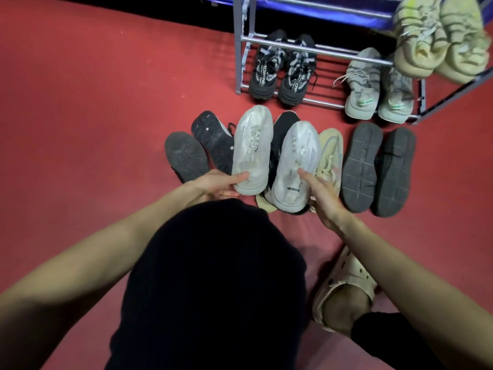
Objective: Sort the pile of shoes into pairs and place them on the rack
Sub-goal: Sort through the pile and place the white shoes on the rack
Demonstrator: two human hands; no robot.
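Two matching white sneakers sit over the pile on the red floor. My left hand [216, 184] grips the heel of the left white sneaker [252, 145], thumb inside its opening. My right hand [324, 194] holds the heel of the right white sneaker [296, 161], a finger in its opening. Beneath them lie a black shoe [282, 129] and a cream knit shoe [329, 153]. Two dark shoes [202, 148] lie sole-up at left, two grey-soled shoes [378, 166] sole-up at right. The metal rack [314, 49] holds a black-and-white pair [282, 68], a grey pair [378, 89] and a cream pair [440, 36].
My knee in dark cloth [213, 289] fills the lower middle. My foot in a cream clog [346, 284] rests on the floor at lower right. Red carpet [106, 102] stretches to the left of the pile. A blue surface [320, 12] lies behind the rack.
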